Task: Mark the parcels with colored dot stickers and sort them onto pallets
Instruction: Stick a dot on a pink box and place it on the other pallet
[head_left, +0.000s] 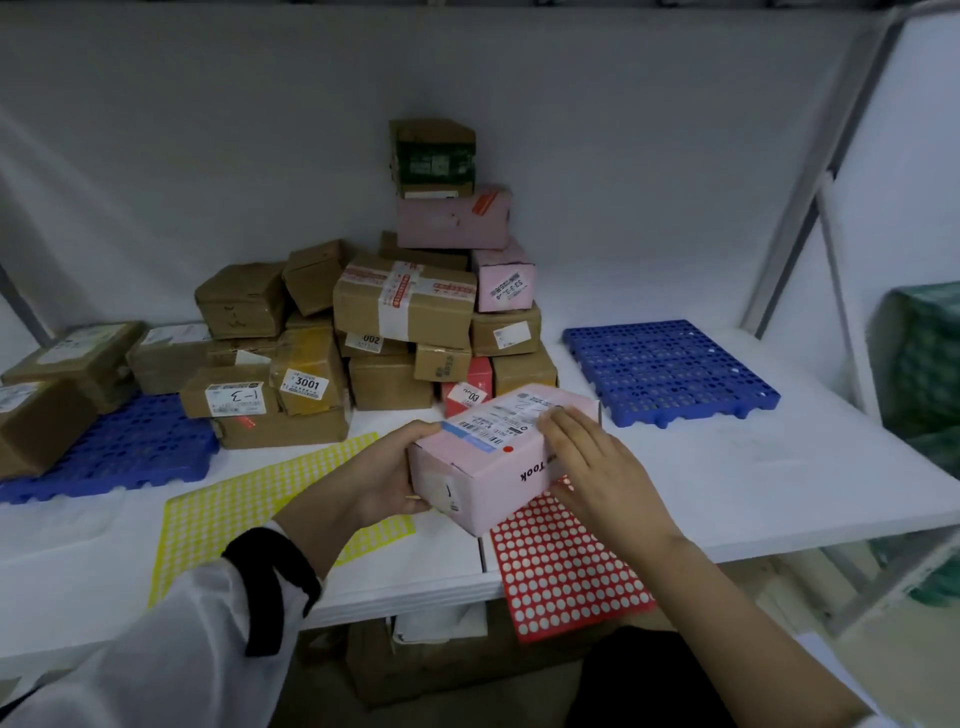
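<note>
A pink box (493, 467) is held low in the middle of the frame, just above the front of the white counter (753, 467). The left hand (384, 478) grips its left end, thumb on the top edge and fingers (415, 500) curled round underneath. The right hand (602, 467) is at the box's right end. Its fingers (558, 423) lie flat and straight, close together, across the top over the shipping label (498, 422), and the thumb rests against the front side. A small red dot (508, 449) is stuck on the top of the box, just below the label.

A red sticker sheet (566, 566) lies under the box and right hand, its lower end hanging over the counter's front edge. A yellow sticker sheet (249, 499) lies flat to the left of it, partly behind the left wrist.

Behind the box, in the centre of the frame, stands a pile of parcels (405, 306), mostly brown cardboard, with a few pink ones and a green-printed one on top. To the right of the pile is a blue pallet (670, 371) with nothing on it. At the left edge of the frame a second blue pallet (124, 447) carries several brown boxes (41, 421).

The left arm wears a white sleeve (156, 649) with a black band (275, 571) at the wrist. A green crate (930, 364) shows blurred at the far right.
</note>
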